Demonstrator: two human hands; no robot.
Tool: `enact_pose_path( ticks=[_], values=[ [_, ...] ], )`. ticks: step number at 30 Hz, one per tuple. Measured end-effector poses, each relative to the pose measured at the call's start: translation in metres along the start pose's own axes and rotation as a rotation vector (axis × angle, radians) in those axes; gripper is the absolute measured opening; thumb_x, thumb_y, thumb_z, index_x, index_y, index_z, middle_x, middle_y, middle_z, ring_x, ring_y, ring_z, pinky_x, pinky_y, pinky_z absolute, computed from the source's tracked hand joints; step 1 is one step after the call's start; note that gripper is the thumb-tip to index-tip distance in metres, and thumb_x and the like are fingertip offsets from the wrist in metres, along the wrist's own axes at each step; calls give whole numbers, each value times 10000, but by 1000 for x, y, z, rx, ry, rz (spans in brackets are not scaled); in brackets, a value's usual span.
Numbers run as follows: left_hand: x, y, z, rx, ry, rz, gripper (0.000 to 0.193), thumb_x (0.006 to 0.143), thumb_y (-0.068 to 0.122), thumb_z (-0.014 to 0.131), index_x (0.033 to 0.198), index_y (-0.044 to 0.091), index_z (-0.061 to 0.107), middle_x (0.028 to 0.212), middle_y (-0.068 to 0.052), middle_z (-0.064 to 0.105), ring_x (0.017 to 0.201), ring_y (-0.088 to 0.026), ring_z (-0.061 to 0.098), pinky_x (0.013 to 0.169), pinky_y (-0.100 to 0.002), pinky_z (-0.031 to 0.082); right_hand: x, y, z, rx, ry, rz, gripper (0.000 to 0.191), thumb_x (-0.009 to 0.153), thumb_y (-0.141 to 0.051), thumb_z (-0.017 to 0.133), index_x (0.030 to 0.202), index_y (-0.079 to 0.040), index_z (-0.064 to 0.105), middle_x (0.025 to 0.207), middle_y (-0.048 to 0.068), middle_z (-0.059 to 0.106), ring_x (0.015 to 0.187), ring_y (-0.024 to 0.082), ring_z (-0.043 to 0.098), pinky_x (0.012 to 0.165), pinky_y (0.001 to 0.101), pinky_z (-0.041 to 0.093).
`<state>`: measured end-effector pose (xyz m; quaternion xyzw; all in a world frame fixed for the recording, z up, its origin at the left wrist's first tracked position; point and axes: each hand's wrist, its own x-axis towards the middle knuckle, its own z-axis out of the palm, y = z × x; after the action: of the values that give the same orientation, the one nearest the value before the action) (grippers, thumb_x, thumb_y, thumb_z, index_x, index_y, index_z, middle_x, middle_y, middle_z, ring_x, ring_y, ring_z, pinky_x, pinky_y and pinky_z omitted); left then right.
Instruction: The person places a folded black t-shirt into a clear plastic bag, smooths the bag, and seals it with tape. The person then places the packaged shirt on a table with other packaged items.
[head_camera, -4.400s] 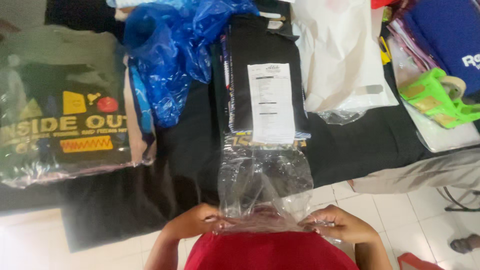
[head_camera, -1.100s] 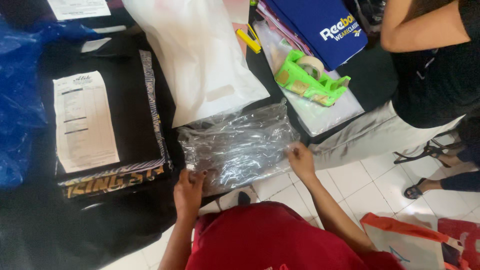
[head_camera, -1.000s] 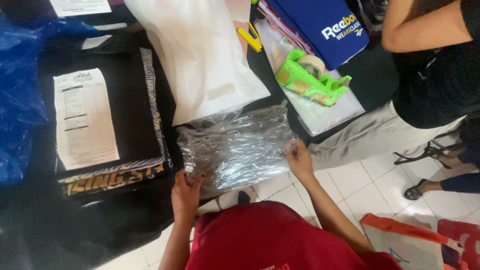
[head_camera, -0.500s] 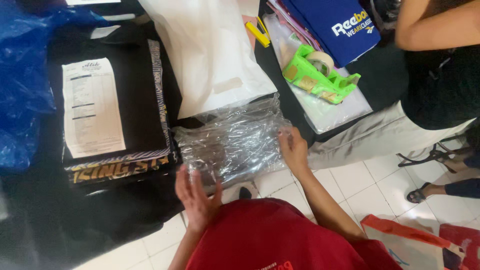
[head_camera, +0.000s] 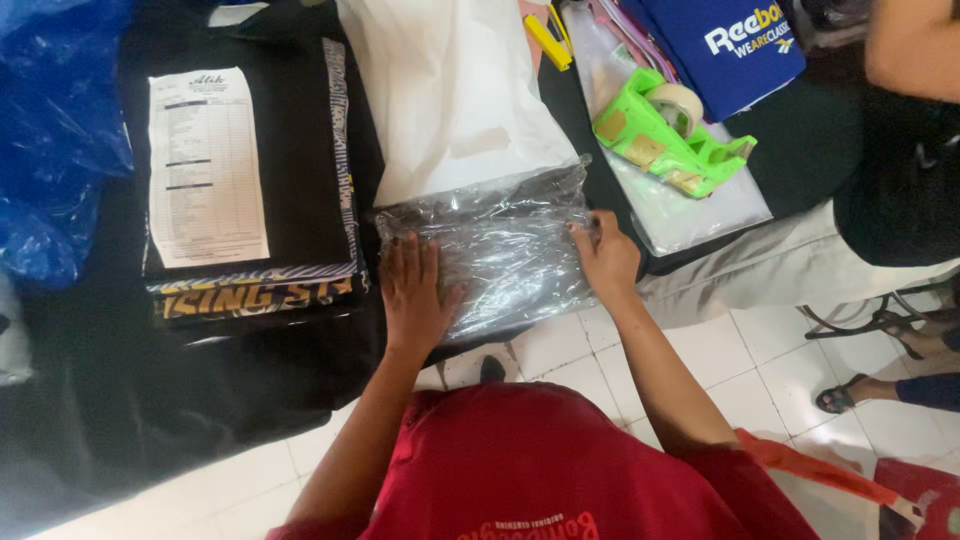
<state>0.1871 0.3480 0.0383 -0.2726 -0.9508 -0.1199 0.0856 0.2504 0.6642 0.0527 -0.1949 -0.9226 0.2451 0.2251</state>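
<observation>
At the desk's (head_camera: 120, 400) near edge lies a clear bag (head_camera: 490, 250), a white bag (head_camera: 450, 90) touching it at twelve o'clock. Left hand (head_camera: 412, 290) presses flat, fingers spread, on its nine o'clock end. Right hand (head_camera: 603, 255) seems to pinch the three o'clock edge, beside a green tape dispenser (head_camera: 670, 135).

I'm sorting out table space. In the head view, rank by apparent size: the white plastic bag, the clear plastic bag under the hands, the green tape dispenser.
1. white plastic bag, though partly cut off at the top
2. clear plastic bag, fairly close behind
3. green tape dispenser, clearly smallest
</observation>
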Motion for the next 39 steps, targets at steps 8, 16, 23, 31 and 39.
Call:
enact_pose_path(
  ticks=[8,16,23,31,39],
  values=[
    [-1,-1,-6,-130,-8,-20,806,951,547,553,1550,33,395,1637,-244,283,1534,-432,221,1258,-575,104,3,-37,-38,169,77,-183,521,879,-324,781,1297,-91,574,1244,115,614,1118,324,596,971,485,444],
    [2,7,-44,-248,-62,-16,1011,870,636,655,1600,51,271,1672,-248,162,1535,-465,68,1207,-626,50,-36,-65,-61,-279,-622,-682,994,613,-230,827,1515,-121,423,1629,250,273,1496,470,179,1090,770,55],
    [-39,1,-108,50,-803,199,1262,693,776,711,1613,187,78,1701,-103,-26,1574,-299,-53,1240,-621,-21,-19,-26,-78,-116,-777,-580,759,794,-9,636,1517,-111,426,1614,129,375,1509,292,332,1241,586,126],
    [-58,-36,-76,-395,-30,334,593,770,178,783,1337,150,612,1497,-84,548,1425,-289,474,1219,-547,295,3,-8,-89,498,-1095,-264,462,965,-114,552,1424,-71,582,1502,126,590,1434,301,510,1187,401,351],
    [-68,-47,-35,-1217,-97,-77,379,883,-42,539,1226,22,689,1288,-132,709,1204,-235,676,1004,-388,544,8,-5,-118,362,-783,-328,491,827,-153,744,1314,-130,690,1409,79,674,1338,271,602,1169,403,418]
  ],
)
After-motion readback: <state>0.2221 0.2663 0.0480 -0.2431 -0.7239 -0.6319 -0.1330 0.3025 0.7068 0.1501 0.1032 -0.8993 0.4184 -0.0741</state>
